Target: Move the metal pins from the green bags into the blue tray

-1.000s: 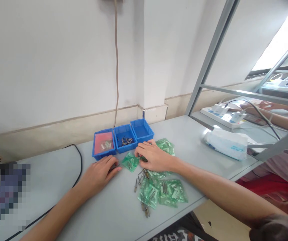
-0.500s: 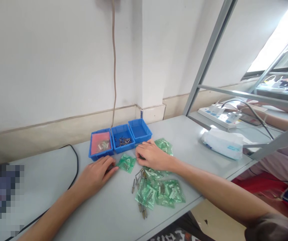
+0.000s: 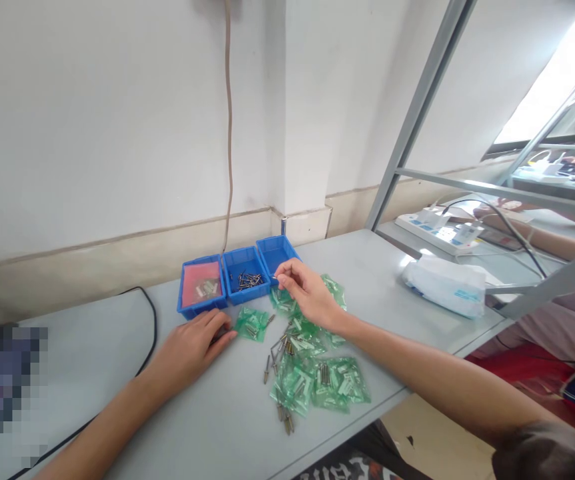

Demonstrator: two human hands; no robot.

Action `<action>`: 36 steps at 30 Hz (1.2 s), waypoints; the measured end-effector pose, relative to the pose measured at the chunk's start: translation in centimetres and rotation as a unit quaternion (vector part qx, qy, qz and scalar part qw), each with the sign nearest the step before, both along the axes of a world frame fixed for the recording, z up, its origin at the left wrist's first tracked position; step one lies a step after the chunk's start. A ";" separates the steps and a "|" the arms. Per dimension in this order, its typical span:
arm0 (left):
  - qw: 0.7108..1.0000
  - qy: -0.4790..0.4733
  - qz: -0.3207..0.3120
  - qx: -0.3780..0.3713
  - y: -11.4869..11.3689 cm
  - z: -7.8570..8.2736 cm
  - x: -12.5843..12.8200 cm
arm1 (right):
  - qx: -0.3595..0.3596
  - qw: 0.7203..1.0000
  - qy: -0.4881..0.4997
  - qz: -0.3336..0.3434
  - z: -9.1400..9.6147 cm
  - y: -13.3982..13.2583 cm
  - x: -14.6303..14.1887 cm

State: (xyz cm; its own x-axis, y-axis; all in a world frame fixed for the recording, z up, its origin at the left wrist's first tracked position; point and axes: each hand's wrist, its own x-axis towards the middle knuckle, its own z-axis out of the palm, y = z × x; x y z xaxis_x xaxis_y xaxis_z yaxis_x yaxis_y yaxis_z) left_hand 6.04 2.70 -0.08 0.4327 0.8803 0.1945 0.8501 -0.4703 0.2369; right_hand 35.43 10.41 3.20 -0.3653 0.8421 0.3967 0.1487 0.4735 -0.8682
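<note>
Pinching a tiny shiny piece (image 3: 275, 277), the person's right hand (image 3: 303, 288) was up by the right blue bin (image 3: 273, 249) in the head view; the piece was too small to say if it was a pin. The left hand (image 3: 195, 340) lay loosely curled on the tabletop (image 3: 217, 420), and there was no telling whether anything was tucked under it.

Progress-wise it looked like partway, tbh. The middle blue bin (image 3: 250, 294) already had a decent heap of metal pins (image 3: 248, 281), and the left blue bin (image 3: 205, 308) had a pink sheet (image 3: 198, 275) with some pale bits (image 3: 207, 289) on it, maybe bagged. Plenty was left outside, though: one green bag (image 3: 252, 325) with pins showing lay just beside the left hand, more green bags (image 3: 345, 385) were piled under and nearer than the right hand, and loose pins (image 3: 285, 420) were strewn along the pile's left side. The right bin's inside was partly blocked by the hand.
</note>
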 end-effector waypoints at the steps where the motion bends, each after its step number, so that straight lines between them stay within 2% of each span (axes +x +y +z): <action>1: 1.000 0.000 0.000 -0.001 0.0 0.0 0.0 | -0.019 1.000 0.017 0.008 -0.1 0.2 0.0; 6: 1.000 -0.008 -0.005 0.008 0.0 0.1 0.1 | -0.066 0.993 0.080 0.062 -0.5 0.3 -0.2; 8: 1.000 -0.010 -0.007 0.012 0.0 0.1 0.1 | -0.064 0.993 0.084 0.062 -0.6 0.1 -0.3; 13: 1.000 -0.001 -0.005 0.014 0.0 0.1 0.1 | 0.019 0.999 0.030 0.021 -0.3 -0.5 -0.5; 16: 1.000 0.003 -0.004 0.010 0.0 0.1 0.1 | 0.035 0.999 0.014 0.032 0.1 -0.9 -0.5; 21: 1.000 0.009 -0.001 0.005 0.0 0.1 0.1 | -0.019 0.996 0.027 0.079 0.2 -1.3 -0.6; 29: 1.000 0.007 -0.001 0.002 -0.1 0.1 0.2 | -0.159 0.973 0.101 0.134 0.3 -0.8 -0.3; 36: 1.000 0.001 -0.007 0.007 -0.1 0.0 0.1 | -0.268 0.926 0.193 0.182 0.3 -0.6 -0.3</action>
State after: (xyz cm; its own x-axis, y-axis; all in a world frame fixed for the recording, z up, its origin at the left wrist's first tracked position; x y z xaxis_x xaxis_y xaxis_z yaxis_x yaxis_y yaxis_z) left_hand 6.15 2.64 -0.08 0.4450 0.8713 0.2068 0.8440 -0.4853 0.2286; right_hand 35.11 9.85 3.54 -0.5816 0.8049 0.1179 -0.3062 -0.0824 -0.9484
